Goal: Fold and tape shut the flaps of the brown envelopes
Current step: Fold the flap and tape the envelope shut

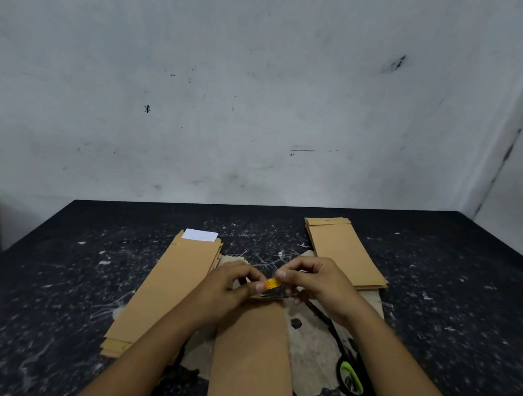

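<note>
A long brown paper envelope lies flat in the middle of the dark, paint-flecked table, running from the near edge up to both hands. At its far end, a short strip of orange-yellow tape is stretched between the fingertips: the left hand pinches one end between thumb and curled fingers, and the right hand pinches the other end the same way. The strip sits just above the envelope's top edge; whether it touches the paper cannot be told. Just left of the hands lies a stack of brown envelopes with a white slip of paper at its far end. A second brown stack lies farther back on the right. A black scissors-like tool with a green handle loop rests on the table under the right forearm.
</note>
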`<action>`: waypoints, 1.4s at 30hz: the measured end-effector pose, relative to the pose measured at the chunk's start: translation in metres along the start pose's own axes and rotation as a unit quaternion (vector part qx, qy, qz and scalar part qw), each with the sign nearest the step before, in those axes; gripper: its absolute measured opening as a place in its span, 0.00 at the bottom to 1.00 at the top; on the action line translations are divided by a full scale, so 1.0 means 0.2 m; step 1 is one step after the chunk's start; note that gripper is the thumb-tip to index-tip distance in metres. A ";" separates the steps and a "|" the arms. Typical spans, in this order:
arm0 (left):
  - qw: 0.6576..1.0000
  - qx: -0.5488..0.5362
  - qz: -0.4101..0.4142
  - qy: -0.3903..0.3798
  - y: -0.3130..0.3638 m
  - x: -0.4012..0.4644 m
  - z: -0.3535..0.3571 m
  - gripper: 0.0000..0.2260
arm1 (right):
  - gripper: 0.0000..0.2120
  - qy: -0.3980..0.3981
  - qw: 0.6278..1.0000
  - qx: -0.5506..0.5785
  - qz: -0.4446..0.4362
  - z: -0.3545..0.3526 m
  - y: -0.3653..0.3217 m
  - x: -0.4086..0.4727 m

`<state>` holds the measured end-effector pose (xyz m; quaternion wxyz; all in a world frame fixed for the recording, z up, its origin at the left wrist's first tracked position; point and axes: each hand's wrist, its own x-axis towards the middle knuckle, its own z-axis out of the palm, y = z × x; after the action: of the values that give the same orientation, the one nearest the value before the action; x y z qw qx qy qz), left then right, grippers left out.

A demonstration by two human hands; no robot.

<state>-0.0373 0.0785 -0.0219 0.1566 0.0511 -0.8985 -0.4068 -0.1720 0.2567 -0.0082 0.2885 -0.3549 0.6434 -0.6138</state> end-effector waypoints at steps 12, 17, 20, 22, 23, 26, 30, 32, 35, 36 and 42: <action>0.984 -0.067 -0.033 0.162 -0.02 0.01 -0.01 0.16 | 0.06 0.146 0.989 0.004 -0.022 0.05 0.02 0.05; 0.993 -0.091 0.017 0.072 0.00 0.00 -0.06 0.07 | 0.10 0.153 0.988 0.005 -0.017 0.01 0.01 0.03; 0.992 -0.099 0.001 0.081 -0.02 0.00 -0.04 0.10 | 0.08 0.156 0.988 0.010 -0.020 0.01 0.00 0.03; 0.990 -0.093 -0.031 0.103 -0.03 0.00 -0.03 0.11 | 0.06 0.165 0.986 0.009 -0.022 0.01 -0.01 0.03; 0.988 -0.084 -0.040 0.120 -0.05 0.00 -0.03 0.13 | 0.06 0.172 0.985 0.007 -0.022 0.01 -0.01 0.03; 0.987 -0.074 -0.030 0.143 -0.05 0.00 -0.03 0.17 | 0.07 0.186 0.982 0.005 -0.020 0.00 0.00 0.04; 0.990 -0.092 0.013 0.104 -0.02 -0.01 -0.01 0.18 | 0.07 0.195 0.981 0.012 -0.007 -0.01 0.01 0.05; 0.991 -0.086 0.016 0.103 -0.02 -0.01 -0.01 0.19 | 0.07 0.199 0.980 0.015 -0.001 -0.02 0.01 0.05; 0.990 -0.100 -0.003 0.102 -0.02 -0.01 0.00 0.14 | 0.07 0.197 0.980 0.011 0.001 -0.02 0.01 0.05; 0.990 -0.109 -0.006 0.093 -0.01 -0.02 0.00 0.11 | 0.07 0.196 0.981 0.007 0.002 -0.02 0.01 0.05; 0.995 -0.041 0.087 -0.015 0.03 -0.01 -0.01 0.08 | 0.06 0.180 0.983 -0.038 0.011 -0.02 0.01 0.04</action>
<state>-0.0352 0.0824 -0.0166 0.1801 -0.0393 -0.8842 -0.4292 -0.1794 0.2526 -0.0101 0.1608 -0.2421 0.7117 -0.6395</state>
